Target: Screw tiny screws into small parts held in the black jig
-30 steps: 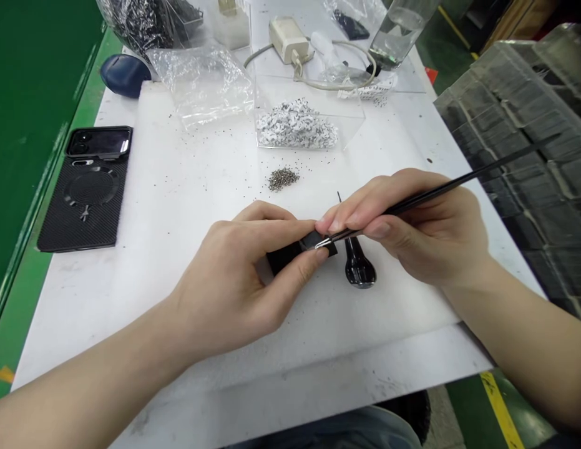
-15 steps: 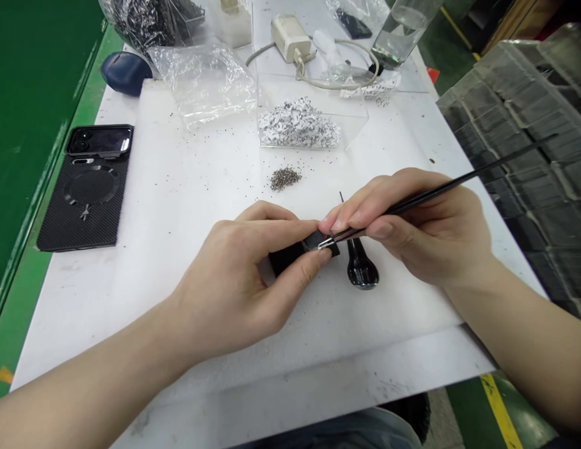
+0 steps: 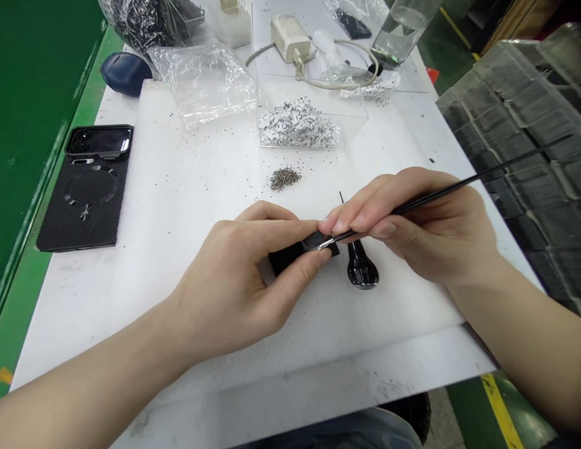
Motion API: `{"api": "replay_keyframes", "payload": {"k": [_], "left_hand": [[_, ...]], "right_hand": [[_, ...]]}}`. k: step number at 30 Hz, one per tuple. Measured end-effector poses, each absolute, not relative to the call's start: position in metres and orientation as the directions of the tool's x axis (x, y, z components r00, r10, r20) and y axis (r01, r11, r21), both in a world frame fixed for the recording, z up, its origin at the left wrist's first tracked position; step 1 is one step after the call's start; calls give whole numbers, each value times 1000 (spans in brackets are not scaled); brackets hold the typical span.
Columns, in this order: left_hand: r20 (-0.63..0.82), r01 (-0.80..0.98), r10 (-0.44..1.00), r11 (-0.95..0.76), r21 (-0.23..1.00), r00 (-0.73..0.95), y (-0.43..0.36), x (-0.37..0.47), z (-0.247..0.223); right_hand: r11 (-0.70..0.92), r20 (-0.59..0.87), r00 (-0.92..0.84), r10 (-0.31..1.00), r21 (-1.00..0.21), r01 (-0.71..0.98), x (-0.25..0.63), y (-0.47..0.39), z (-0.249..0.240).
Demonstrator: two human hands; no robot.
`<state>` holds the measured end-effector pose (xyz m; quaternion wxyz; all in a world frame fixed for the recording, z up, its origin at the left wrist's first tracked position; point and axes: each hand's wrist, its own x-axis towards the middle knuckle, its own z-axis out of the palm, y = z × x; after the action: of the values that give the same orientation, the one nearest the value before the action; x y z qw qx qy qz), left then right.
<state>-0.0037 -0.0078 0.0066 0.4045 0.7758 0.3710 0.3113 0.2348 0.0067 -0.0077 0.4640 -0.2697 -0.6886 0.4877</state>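
My left hand (image 3: 253,268) pinches a small black rectangular part (image 3: 290,254) between thumb and fingers, which hide much of it. In my right hand (image 3: 421,224) are slim black tweezers (image 3: 430,198), held like a pen. Their bright tips are together at the part's right end, beside my left thumb. Whether anything tiny sits between the tips I cannot tell. Just below my right fingers, a short screwdriver with a glossy black bulbous handle (image 3: 362,269) lies on the white mat (image 3: 187,187).
Beyond my hands lie a pile of tiny screws (image 3: 285,179) and a clear tray (image 3: 313,145) of small white pieces. A black phone (image 3: 87,187) is at left, near a dark blue mouse (image 3: 126,73). A charger (image 3: 290,38) and plastic bag (image 3: 206,84) lie behind; clear boxes (image 3: 519,137) stand right.
The tweezers' tips have come together, and their rear end has shifted slightly to the right. My left hand and the black part have stayed in place.
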Motion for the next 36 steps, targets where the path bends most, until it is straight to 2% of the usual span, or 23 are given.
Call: {"api": "replay_keyframes", "payload": {"k": [8, 11, 14, 16, 18, 22, 36], "left_hand": [[190, 312, 827, -397, 863, 529, -6, -4, 7], [193, 310, 829, -397, 864, 525, -6, -4, 5], [241, 315, 818, -448, 837, 522, -7, -4, 3], [312, 276, 777, -519, 809, 546, -8, -3, 2], [376, 196, 715, -578, 792, 589, -8, -2, 2], [375, 123, 655, -583, 803, 656, -9, 0, 2], [311, 96, 684, -487, 868, 660, -12, 1, 3]], "right_hand": [[385, 348, -458, 818, -923, -13, 239, 5, -3], [344, 328, -423, 844, -938, -43, 236, 4, -3], [277, 277, -242, 930, -960, -37, 228, 3, 1], [250, 245, -72, 967, -966, 64, 219, 3, 5], [242, 247, 0, 969, -947, 211, 212, 4, 5], [246, 237, -71, 969, -887, 392, 202, 7, -3], [172, 151, -82, 985, -829, 532, 196, 5, -5]]}}
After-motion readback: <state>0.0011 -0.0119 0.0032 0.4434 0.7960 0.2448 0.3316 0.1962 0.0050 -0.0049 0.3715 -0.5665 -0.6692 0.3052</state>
